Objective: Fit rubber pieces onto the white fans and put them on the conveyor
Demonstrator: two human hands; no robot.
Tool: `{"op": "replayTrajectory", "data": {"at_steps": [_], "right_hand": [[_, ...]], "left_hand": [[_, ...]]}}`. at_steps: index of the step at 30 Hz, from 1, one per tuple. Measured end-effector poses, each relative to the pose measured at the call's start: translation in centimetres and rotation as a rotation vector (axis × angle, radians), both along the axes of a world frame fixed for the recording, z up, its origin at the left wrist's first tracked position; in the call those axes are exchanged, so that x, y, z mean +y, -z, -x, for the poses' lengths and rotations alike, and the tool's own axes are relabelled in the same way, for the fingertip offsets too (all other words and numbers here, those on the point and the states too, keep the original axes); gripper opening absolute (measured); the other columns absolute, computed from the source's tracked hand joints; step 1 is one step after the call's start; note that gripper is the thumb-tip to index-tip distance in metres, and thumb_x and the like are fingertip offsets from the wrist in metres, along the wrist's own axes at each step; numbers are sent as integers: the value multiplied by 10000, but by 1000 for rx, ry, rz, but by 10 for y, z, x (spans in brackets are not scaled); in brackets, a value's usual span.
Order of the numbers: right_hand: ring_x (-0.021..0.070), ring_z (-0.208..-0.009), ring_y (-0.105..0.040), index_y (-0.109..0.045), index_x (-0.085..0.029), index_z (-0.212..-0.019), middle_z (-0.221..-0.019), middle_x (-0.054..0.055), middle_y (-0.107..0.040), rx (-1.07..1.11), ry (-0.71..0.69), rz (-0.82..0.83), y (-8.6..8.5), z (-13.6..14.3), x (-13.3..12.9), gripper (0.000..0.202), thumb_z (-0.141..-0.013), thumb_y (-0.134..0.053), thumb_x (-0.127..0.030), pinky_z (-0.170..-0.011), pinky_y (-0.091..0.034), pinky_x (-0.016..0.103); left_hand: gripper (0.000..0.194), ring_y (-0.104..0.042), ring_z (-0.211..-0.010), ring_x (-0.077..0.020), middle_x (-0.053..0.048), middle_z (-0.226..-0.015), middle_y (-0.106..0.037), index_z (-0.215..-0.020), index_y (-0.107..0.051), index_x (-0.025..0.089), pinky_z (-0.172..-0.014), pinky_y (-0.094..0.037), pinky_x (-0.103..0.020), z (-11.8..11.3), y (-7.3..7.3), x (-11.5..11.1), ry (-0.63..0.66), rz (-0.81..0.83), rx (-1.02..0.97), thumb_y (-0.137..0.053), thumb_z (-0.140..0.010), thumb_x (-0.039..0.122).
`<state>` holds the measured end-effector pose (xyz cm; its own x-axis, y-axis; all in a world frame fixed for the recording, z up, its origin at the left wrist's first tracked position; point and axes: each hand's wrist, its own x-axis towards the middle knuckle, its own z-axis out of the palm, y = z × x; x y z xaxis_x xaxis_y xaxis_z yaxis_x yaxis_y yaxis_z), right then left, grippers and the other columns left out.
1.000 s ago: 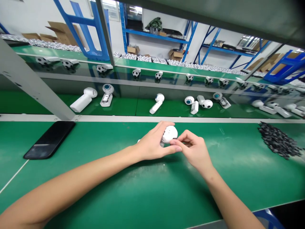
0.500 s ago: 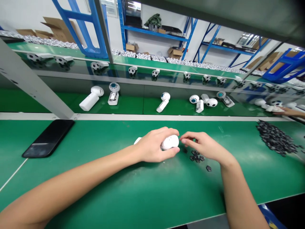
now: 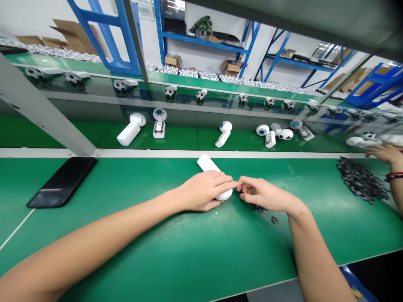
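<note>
- We have the white unit [image 3: 208, 163] on the green table [image 3: 189, 251], under our left hand.
- Our left hand [image 3: 203, 192] lies palm down, closed over the unit's round head; the handle slants out past the knuckles, its end just beside the pale rail [image 3: 151, 154].
- Our right hand [image 3: 267, 195] is just beside that head, fingers curled, the gap between thumb and forefinger narrow. Something dark shows by its fingertips; we cannot tell whether it is pinched.
- The fingertips of both our hands nearly meet; we cannot tell whether they touch.
- Below our right hand we see a few black bits [image 3: 260, 209], partly covered, and one loose bit [image 3: 275, 220] near them.
- Well to the right, a large black heap [image 3: 362, 180] lies on the table.
- To our left, a dark phone [image 3: 63, 182] lies flat near the foot of a grey post [image 3: 47, 109].
- Beyond the rail, more units lie along a green strip [image 3: 179, 140]; one has a football-patterned head [image 3: 285, 134].
- At far right, a co-worker's hand [image 3: 385, 153], with a red band [image 3: 395, 174] at the wrist, is at some white pieces [image 3: 359, 142].
</note>
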<state>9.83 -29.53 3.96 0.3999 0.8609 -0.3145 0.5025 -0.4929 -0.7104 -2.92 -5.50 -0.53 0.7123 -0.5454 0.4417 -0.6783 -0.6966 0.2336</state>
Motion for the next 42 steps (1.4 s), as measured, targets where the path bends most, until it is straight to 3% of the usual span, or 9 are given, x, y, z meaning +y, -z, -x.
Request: {"op": "replayTrajectory", "data": {"at_steps": [3, 6, 11, 15, 21, 26, 30, 36, 42], "right_hand": [[195, -726, -682, -694, -236, -955, -803, 3, -744, 5, 48, -36, 0, 3, 4, 155, -941, -648, -383, -663, -510, 301], [246, -928, -744, -757, -244, -1053, -979, 40, -808, 69, 110, -66, 2, 3, 5, 232, -926, -696, -428, -797, -565, 333], [228, -835, -741, -806, -246, -997, -955, 42, -811, -13, 146, -90, 2, 5, 6, 224, -942, -677, -421, -773, -573, 343], [223, -811, -741, -734, -213, -934, -863, 54, -792, 106, 197, -207, 3, 13, 16, 276, -923, -717, -488, -739, -587, 339], [241, -910, -775, -607, -211, -890, -878, 68, -794, 317, 308, -359, 21, 23, 36, 330, -923, -747, -508, -786, -616, 344], [192, -805, -729, -643, -210, -905, -837, 29, -738, 270, 281, -466, 26, 24, 39, 270, -960, -717, -464, -772, -603, 329], [174, -766, -682, -663, -215, -907, -816, 13, -700, 218, 261, -484, 23, 29, 40, 231, -967, -713, -432, -760, -582, 318], [186, -733, -676, -669, -215, -867, -777, 18, -718, 161, 384, -603, 33, 46, 51, 251, -930, -757, -442, -712, -564, 319], [174, -665, -637, -630, -223, -771, -732, 0, -702, 41, 401, -597, 32, 55, 53, 290, -885, -806, -424, -636, -517, 299]], "left_hand": [[536, -590, -1172, -365, -177, -1342, -626, -1442, -554, 218, -990, -484, -512, 1, -1, 3, -108, -97, 3, -646, -939, 376], [544, -610, -1097, -334, -171, -1307, -616, -1407, -592, 229, -907, -506, -454, 0, 1, 6, -142, -84, 26, -634, -932, 491], [678, -618, -1065, -301, -156, -1258, -598, -1451, -547, 243, -812, -517, -378, -4, 6, 13, -312, 3, 53, -681, -880, 584], [712, -676, -960, -291, -119, -1146, -688, -1385, -570, 259, -692, -478, -317, -6, 2, 15, -509, 5, 173, -681, -835, 699], [625, -735, -864, -295, -44, -1070, -774, -1347, -528, 299, -649, -470, -319, 1, -7, 6, -673, -11, 300, -648, -860, 672], [709, -751, -840, -301, -25, -1053, -777, -1371, -480, 308, -634, -472, -321, 3, -11, 4, -711, 92, 347, -653, -831, 734], [721, -755, -819, -309, -18, -1021, -775, -1389, -444, 309, -606, -453, -314, 2, -16, 4, -711, 135, 364, -687, -820, 679], [722, -745, -795, -296, -27, -1010, -760, -1389, -407, 281, -595, -451, -311, 5, -21, 2, -701, 198, 384, -694, -802, 587], [849, -738, -842, -305, -50, -1095, -752, -1447, -362, 273, -672, -487, -339, 6, -19, 6, -551, 229, 411, -749, -743, 547]]}}
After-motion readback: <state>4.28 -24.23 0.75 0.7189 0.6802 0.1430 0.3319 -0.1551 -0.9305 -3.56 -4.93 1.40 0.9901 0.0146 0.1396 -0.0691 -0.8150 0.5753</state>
